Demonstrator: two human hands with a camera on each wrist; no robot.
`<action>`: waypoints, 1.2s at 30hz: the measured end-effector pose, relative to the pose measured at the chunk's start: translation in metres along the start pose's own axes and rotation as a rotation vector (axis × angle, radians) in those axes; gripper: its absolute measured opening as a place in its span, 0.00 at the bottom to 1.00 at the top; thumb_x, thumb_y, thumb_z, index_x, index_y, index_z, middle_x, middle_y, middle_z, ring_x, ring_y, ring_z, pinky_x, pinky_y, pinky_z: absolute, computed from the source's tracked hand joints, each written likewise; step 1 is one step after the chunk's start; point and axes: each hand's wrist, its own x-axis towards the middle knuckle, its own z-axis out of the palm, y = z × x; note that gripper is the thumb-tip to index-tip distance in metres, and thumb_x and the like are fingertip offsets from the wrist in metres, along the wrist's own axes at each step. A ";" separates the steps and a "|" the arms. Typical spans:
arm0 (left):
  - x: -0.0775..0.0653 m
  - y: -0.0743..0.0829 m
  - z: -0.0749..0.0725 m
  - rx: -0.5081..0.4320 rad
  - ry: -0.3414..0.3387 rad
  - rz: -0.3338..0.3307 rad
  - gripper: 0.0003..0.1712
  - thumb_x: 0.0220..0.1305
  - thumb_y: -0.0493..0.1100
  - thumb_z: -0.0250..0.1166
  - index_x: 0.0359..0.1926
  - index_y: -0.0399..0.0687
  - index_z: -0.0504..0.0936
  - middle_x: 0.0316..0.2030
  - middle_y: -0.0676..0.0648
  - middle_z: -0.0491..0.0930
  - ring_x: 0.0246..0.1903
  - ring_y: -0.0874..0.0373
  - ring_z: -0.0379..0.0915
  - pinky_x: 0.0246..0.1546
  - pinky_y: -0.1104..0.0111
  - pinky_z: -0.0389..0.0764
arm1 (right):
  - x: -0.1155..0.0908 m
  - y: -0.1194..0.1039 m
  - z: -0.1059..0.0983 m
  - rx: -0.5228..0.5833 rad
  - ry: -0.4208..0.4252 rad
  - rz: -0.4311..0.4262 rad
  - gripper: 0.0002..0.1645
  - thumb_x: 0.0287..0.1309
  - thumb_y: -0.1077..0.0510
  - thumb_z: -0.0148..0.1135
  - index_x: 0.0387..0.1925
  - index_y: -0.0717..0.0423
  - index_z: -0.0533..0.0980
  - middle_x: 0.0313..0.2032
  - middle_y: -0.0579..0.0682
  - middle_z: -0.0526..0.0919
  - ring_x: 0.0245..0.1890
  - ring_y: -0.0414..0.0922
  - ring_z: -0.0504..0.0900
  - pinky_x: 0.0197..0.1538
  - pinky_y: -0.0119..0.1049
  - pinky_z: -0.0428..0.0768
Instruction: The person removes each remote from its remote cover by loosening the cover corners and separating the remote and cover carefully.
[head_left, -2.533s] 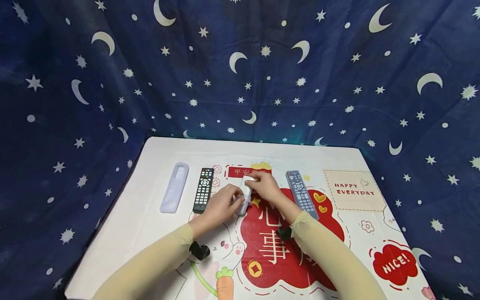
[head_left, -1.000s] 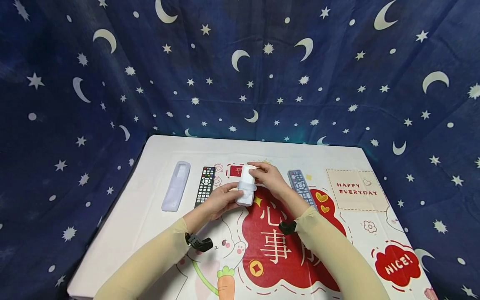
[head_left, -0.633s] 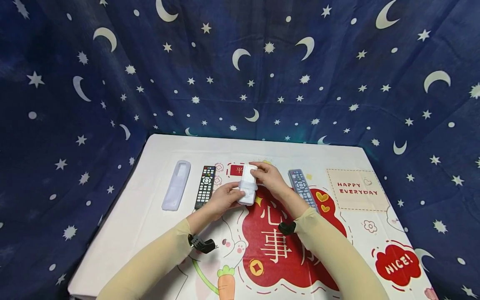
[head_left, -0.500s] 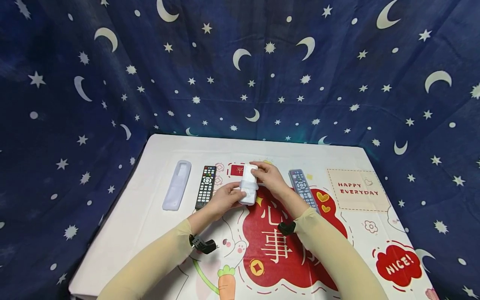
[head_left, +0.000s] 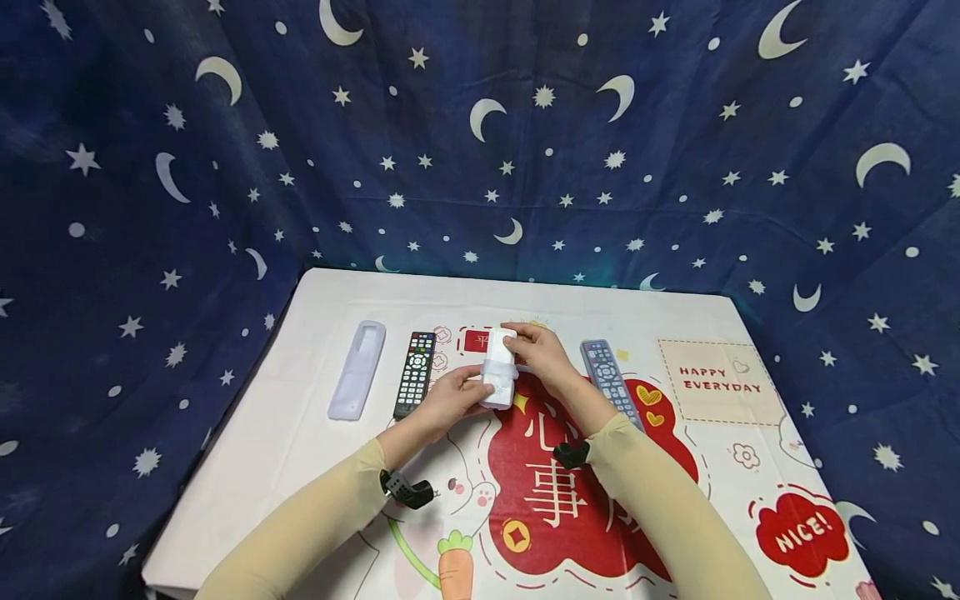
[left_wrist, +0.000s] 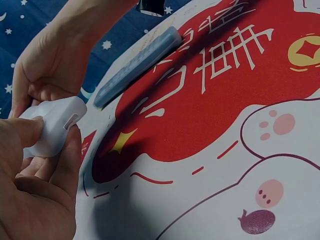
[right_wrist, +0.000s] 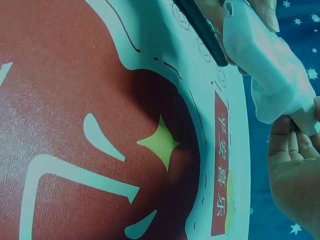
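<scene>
Over the middle of the table, both hands hold a white remote control [head_left: 500, 339] with its broad face turned up. A translucent silicone cover [head_left: 497, 370] is bunched around its middle. My left hand [head_left: 447, 400] pinches the near end between thumb and fingers. At the far end, my right hand [head_left: 544, 357] grips the remote with the thumb on its face. In the left wrist view the cover's near end [left_wrist: 66, 112] shows a small slot. The right wrist view shows the cover [right_wrist: 272, 65] wrinkled, with the remote's bare end [right_wrist: 306, 119] sticking out by the right fingers.
Left of the hands lie a black remote control [head_left: 415, 375] and an empty pale silicone cover [head_left: 357, 371]. A grey-blue remote [head_left: 609, 379] lies right of them, partly behind the right forearm. The white table [head_left: 258, 433] has a printed cloth. A starry blue curtain [head_left: 480, 233] hangs behind.
Since the earliest frame, the hands have raised the remote from near the tabletop and turned its broad face up, the left hand shifting to the near end. Over the last half second they barely move.
</scene>
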 end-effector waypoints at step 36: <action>0.013 0.008 0.005 -0.039 0.042 -0.091 0.26 0.68 0.35 0.65 0.64 0.30 0.70 0.47 0.38 0.83 0.39 0.54 0.83 0.44 0.63 0.86 | 0.000 -0.005 0.009 -0.021 0.028 -0.014 0.25 0.72 0.58 0.60 0.67 0.59 0.75 0.56 0.61 0.81 0.47 0.50 0.83 0.49 0.38 0.84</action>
